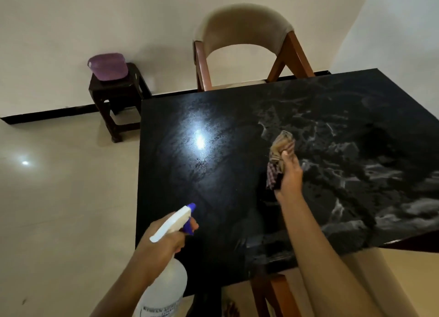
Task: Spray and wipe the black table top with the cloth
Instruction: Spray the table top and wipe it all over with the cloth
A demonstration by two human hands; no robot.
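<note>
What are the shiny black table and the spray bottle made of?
The table top looks like polished black stone or marble-look laminate: glossy, it mirrors a light and shows white veins. The spray bottle is probably milky plastic, with a white-and-blue trigger head.

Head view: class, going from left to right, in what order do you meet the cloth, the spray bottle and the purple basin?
purple basin → spray bottle → cloth
</note>
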